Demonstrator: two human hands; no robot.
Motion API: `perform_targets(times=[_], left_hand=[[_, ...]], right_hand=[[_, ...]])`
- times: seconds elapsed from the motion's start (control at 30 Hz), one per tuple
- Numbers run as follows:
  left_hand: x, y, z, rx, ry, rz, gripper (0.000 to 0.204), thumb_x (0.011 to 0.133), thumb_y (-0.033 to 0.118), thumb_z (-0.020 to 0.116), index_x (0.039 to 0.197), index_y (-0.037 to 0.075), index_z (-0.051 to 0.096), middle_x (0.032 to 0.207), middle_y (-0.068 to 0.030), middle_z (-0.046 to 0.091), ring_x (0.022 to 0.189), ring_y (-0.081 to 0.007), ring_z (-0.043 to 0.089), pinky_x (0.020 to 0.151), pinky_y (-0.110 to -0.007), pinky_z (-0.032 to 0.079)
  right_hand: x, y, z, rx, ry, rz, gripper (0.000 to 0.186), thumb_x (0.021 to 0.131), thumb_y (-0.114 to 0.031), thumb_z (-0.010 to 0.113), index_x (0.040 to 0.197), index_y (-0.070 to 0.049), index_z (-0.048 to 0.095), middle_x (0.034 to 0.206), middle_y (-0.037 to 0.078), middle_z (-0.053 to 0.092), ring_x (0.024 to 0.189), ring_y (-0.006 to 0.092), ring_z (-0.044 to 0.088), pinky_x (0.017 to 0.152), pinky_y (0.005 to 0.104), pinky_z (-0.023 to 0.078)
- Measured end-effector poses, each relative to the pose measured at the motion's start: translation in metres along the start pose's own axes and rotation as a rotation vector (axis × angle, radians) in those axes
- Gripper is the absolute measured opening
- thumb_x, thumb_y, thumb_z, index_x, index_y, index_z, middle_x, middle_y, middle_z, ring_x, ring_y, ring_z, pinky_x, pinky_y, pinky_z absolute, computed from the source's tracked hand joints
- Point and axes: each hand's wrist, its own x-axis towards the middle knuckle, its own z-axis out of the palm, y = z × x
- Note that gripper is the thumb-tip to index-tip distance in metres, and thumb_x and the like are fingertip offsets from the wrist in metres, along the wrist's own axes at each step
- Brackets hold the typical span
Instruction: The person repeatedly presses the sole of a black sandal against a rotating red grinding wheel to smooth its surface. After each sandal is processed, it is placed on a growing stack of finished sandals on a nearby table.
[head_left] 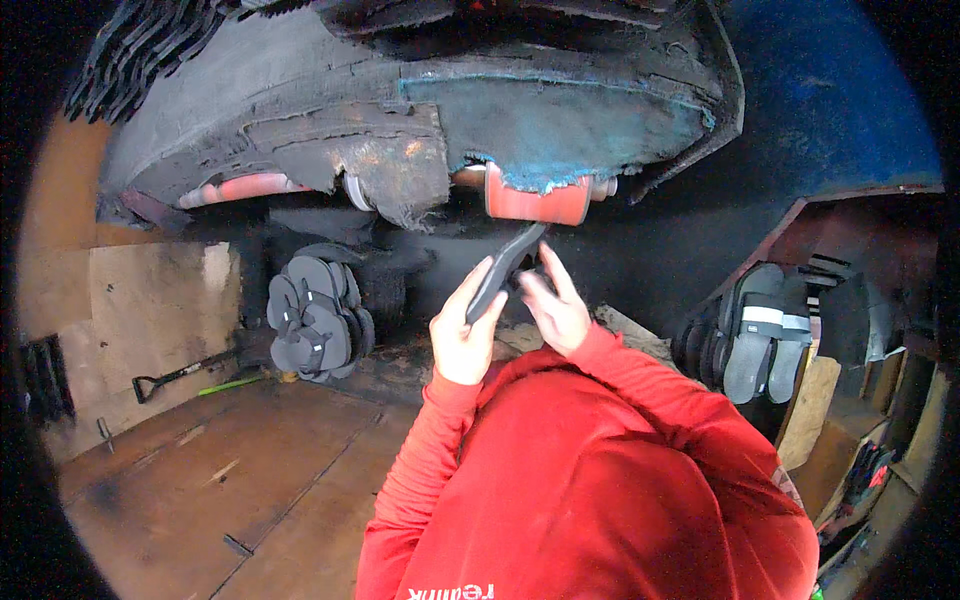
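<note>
Between my hands is a dark grey sandal (490,283), tilted on edge with its sole side toward my left. Its far end reaches up to the lower edge of a red sanding drum (540,203); whether they touch I cannot tell. My left hand (464,325) grips the near end, thumb and fingers on either side. Around the strap side, my right hand (557,305) is closed on the sandal, its fingers slightly blurred. A frayed dark and teal cloth cover (560,125) hangs over the top of the drum.
A second red roller (245,188) sits farther left under the hood. Grey sandals (312,318) are piled at the left, and more sandals (752,345) stand at the right beside a wooden board (810,410). A black-handled tool (180,375) lies near the left wall.
</note>
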Motion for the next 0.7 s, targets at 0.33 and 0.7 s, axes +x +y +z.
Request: perform_targets(times=[0.33, 0.7], left_hand=[[0.025, 0.052, -0.024, 0.476, -0.104, 0.226, 0.03, 0.089, 0.012, 0.071, 0.114, -0.002, 0.065, 0.098, -0.0195, 0.066, 0.089, -0.0363, 0.067, 0.084, -0.039, 0.053], [0.051, 0.053, 0.014, 0.421, -0.187, -0.12, 0.028, 0.09, 0.013, 0.064, 0.109, -0.007, 0.065, 0.087, -0.0279, 0.069, 0.084, -0.0412, 0.071, 0.071, -0.042, 0.056]], right_hand=[[0.062, 0.045, 0.021, 1.409, -0.249, 0.633, 0.069, 0.099, -0.018, 0.061, 0.148, -0.033, 0.015, 0.138, 0.008, 0.051, 0.106, 0.0313, 0.065, 0.078, 0.0553, 0.06], [0.049, 0.006, -0.029, 1.182, -0.076, 0.958, 0.041, 0.095, -0.025, 0.069, 0.132, -0.021, 0.052, 0.129, 0.008, 0.06, 0.123, 0.0323, 0.058, 0.095, 0.0653, 0.05]])
